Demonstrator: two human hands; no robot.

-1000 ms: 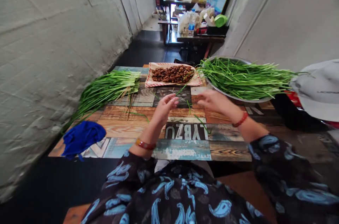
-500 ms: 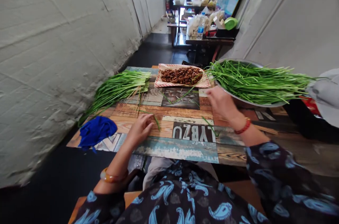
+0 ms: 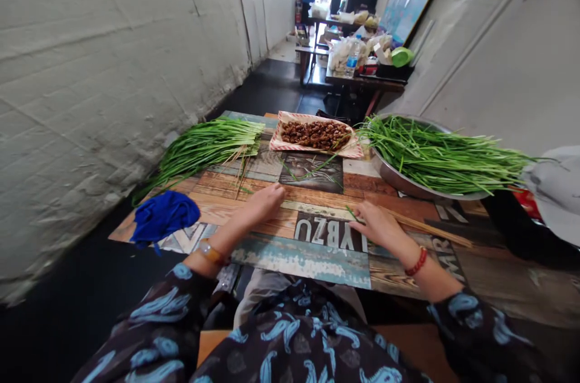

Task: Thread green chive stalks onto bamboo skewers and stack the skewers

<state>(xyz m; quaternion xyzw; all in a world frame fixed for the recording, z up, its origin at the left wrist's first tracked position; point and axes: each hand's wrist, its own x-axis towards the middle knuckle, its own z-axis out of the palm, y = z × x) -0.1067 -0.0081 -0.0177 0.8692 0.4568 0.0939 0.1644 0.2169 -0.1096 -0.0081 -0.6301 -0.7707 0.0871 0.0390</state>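
Over the middle of the patterned table (image 3: 330,278), my left hand (image 3: 266,204) has its fingers closed together; what they hold, if anything, is too small to name. My right hand (image 3: 372,223) is lower right of it, fingertips around a small green stalk (image 3: 350,212) near the printed letters. A bundle of green stalks (image 3: 208,144) lies at the back left, with thin sticks beside its pale ends. Between the bundle and a metal bowl (image 3: 387,173) heaped with long greens (image 3: 446,156) stands a paper-lined tray (image 3: 277,140) of brown pieces (image 3: 315,134).
A blue cloth (image 3: 165,218) lies at the table's left corner. Long thin sticks (image 3: 430,229) lie right of my right hand. A white cap (image 3: 559,189) is at the right edge. Farther back are a loaded table (image 3: 362,82) and two people.
My left hand has moved right and forward, its fingers now closed. My right hand has come down from beside the bowl to the small green stalk. The view has shifted slightly.
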